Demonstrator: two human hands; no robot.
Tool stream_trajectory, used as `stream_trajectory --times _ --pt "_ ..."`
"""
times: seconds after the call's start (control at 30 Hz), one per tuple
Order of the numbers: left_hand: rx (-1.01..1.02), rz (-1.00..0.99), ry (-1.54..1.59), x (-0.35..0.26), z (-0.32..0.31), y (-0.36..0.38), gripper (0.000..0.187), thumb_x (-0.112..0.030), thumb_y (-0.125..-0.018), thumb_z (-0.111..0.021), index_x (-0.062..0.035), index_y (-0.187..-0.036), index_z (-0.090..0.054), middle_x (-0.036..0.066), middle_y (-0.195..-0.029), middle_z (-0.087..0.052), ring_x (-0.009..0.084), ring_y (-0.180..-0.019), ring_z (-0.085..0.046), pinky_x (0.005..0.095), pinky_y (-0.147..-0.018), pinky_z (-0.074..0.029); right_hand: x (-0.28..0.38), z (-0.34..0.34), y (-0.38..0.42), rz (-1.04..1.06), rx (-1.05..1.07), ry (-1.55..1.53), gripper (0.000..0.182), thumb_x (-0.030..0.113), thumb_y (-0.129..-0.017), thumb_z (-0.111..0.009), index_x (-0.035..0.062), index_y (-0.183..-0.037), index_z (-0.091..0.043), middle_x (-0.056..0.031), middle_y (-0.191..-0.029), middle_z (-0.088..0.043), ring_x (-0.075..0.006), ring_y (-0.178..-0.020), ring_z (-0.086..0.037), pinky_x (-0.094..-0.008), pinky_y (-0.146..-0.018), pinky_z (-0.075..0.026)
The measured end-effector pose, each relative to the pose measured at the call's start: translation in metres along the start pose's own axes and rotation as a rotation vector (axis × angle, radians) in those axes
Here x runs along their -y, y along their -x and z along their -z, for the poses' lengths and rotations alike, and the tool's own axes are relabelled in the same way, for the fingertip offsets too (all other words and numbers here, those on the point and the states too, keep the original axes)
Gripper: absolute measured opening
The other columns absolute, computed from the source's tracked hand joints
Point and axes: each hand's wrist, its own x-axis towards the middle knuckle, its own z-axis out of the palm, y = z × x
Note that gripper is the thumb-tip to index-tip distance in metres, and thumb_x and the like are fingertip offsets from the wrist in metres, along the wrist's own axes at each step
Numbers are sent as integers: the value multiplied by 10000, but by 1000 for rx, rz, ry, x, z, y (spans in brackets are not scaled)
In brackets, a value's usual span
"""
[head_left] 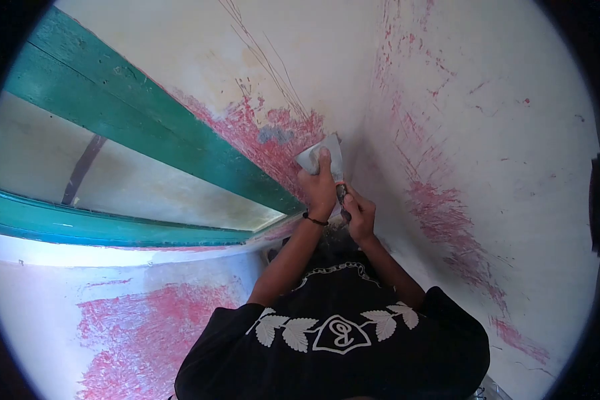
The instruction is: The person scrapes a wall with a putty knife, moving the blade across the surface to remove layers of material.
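Observation:
A scraper with a wide, light metal blade (331, 155) and a dark handle lies against the wall near the corner, at the edge of a pink scraped patch (267, 137). My left hand (319, 185), with a dark band at the wrist, presses on the blade, its thumb laid along the metal. My right hand (361, 215) is closed round the scraper's handle, just below and to the right of my left hand. A small grey patch (275, 135) shows within the pink area, left of the blade.
A green frame (147, 110) with a pale panel (133, 177) runs along the left. The right wall (513, 167) bears pink scrape marks. Another pink patch (157, 333) covers the wall at the lower left. Thin cracks run down the wall above the blade.

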Motion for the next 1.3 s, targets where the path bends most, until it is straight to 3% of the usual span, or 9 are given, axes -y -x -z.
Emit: stream_trajectory --times 0.07,0.27,0.37,0.57,0.67,0.87,1.17,1.3 --pt "-15 37 37 -5 -3 2 357 -308 -967 -683 41 -895 -700 37 -831 -668 106 -729 -576 297 -634 -472 -13 -2 1 28 -19 -40 415 224 -1017 -530 -5 -1354 -610 50 -670 -497 -44 -529 -416 -226 -495 -334" --pt "35 -37 -70 -12 1 1 349 -291 -961 -698 47 -875 -693 19 -769 -656 88 -670 -571 302 -582 -467 -1 -7 -1 6 -21 -84 422 243 -1020 -532 -11 -1348 -612 48 -673 -498 -45 -524 -417 -222 -493 -327" --pt "20 20 -91 -6 3 2 335 -277 -962 -700 43 -863 -687 2 -762 -645 71 -672 -550 292 -566 -451 -10 -5 5 -87 -43 -73 405 226 -1023 -516 -34 -1315 -624 35 -743 -517 -66 -694 -461 -229 -625 -376" --pt "73 -64 18 -30 -18 -11 327 -273 -959 -704 45 -878 -691 9 -781 -653 69 -684 -561 284 -577 -457 14 -4 -20 7 -52 -75 424 239 -1027 -509 -35 -1334 -609 31 -761 -541 -70 -706 -472 -234 -629 -388" --pt "65 -27 37 -21 -15 -8 341 -284 -952 -711 50 -886 -691 20 -796 -665 80 -692 -581 286 -590 -465 3 -2 -20 188 -45 53 409 254 -1025 -521 -14 -1309 -638 45 -720 -515 -42 -555 -418 -220 -500 -322" --pt "-28 20 -12 -11 -12 0 364 -315 -948 -711 42 -875 -695 35 -804 -677 90 -708 -587 310 -609 -478 -6 -3 -3 -4 -41 -108 408 250 -1034 -505 -14 -1316 -633 42 -701 -509 -48 -549 -433 -225 -502 -336" --pt "48 4 -19 8 -4 -5 337 -289 -976 -676 40 -906 -692 28 -848 -666 105 -750 -580 291 -642 -473 -17 -1 -4 4 -43 -40 429 265 -1028 -507 -18 -1329 -623 36 -703 -522 -52 -542 -435 -228 -502 -342" --pt "48 -16 0 -16 -14 -7 346 -289 -966 -691 46 -879 -695 38 -791 -678 94 -710 -589 305 -617 -479 1 -3 -13 68 -67 -35 436 275 -1029 -513 -23 -1329 -621 41 -708 -527 -53 -545 -427 -233 -497 -339"
